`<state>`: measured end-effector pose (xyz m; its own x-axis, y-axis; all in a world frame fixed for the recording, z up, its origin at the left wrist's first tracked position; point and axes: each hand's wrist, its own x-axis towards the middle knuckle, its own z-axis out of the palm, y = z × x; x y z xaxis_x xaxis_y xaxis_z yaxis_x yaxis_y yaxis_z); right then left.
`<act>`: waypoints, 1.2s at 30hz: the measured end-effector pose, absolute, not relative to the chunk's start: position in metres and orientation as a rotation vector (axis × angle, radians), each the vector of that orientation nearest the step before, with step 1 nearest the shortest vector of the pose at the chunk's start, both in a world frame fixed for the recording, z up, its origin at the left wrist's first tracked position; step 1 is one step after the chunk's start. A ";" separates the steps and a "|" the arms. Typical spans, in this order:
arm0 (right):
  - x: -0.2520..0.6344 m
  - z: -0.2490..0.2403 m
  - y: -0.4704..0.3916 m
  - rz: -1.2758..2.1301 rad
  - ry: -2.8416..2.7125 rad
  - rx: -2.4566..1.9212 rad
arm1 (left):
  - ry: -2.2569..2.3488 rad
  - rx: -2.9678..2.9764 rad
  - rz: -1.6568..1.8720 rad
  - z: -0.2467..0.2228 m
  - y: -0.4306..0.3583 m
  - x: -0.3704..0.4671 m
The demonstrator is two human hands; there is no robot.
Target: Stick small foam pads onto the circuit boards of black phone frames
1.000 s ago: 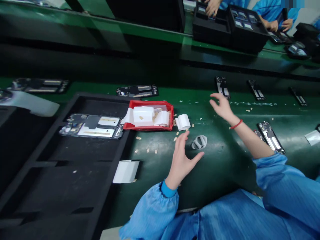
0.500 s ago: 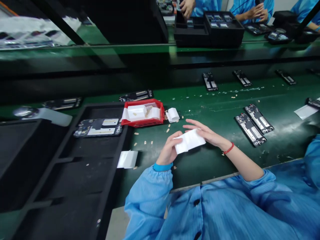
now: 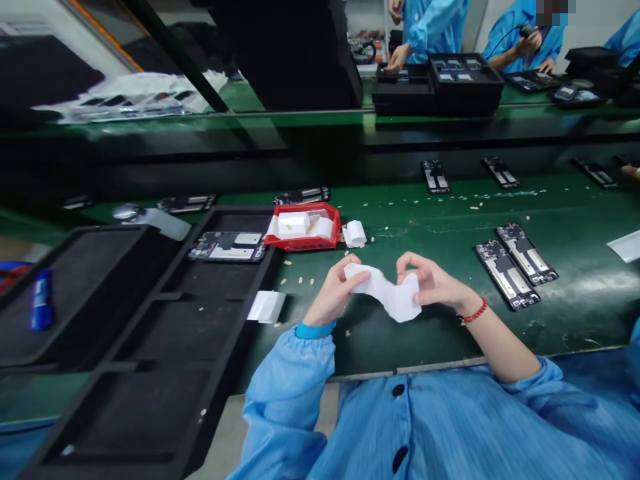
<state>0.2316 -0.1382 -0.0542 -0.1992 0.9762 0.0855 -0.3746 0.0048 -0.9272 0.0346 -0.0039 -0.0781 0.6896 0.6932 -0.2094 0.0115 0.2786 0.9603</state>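
Observation:
A strip of white paper [image 3: 389, 293] hangs between my two hands, sagging in a curve above the green bench. My left hand [image 3: 333, 288] pinches its left end between thumb and fingers. At the other end, my right hand [image 3: 433, 281] grips the paper, its fingers bent. Just beyond my hands sits a red bin [image 3: 300, 245] with white paper rolls or strips in it. Beside that bin lies a small folded white piece [image 3: 355, 233]. Another folded white sheet [image 3: 267, 307] rests left of my left hand, near the black tray's edge.
A black compartment tray [image 3: 165, 333] holds an opened phone [image 3: 229, 247] at its far end. Two opened phones [image 3: 507, 273] lie to the right; several more line the back. A capped bottle [image 3: 165, 223] and a blue marker [image 3: 41, 300] are at left. Co-workers [image 3: 433, 27] stand across the bench.
The paper was held flatter and more bunched; now it is stretched out as a curved strip. My right hand's fingers, extended before, have closed on its end. The camera view has shifted left.

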 end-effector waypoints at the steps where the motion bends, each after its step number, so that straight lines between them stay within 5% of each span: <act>1: 0.231 -0.054 -0.138 1.483 -1.077 -0.785 | 0.713 1.222 0.518 -0.077 -0.003 0.036; 23: 0.238 -0.060 -0.133 1.422 -0.554 -1.033 | 1.064 1.531 0.410 -0.092 0.033 0.028; 29: 0.199 -0.016 -0.143 1.224 -0.395 -1.072 | 1.027 1.806 0.776 -0.051 -0.010 0.028; 32: 0.174 0.004 -0.147 1.105 -0.383 -1.065 | 0.599 1.910 1.044 -0.025 -0.045 0.025; 36: 0.152 0.006 -0.149 0.828 -0.523 -1.117 | 0.587 1.781 1.024 -0.005 -0.073 0.029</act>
<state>0.1517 -0.1493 0.0061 0.6022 0.7977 -0.0325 -0.3132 0.1986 -0.9287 0.0286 -0.0727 -0.0045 0.5311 0.7563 0.3822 -0.0532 -0.4204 0.9058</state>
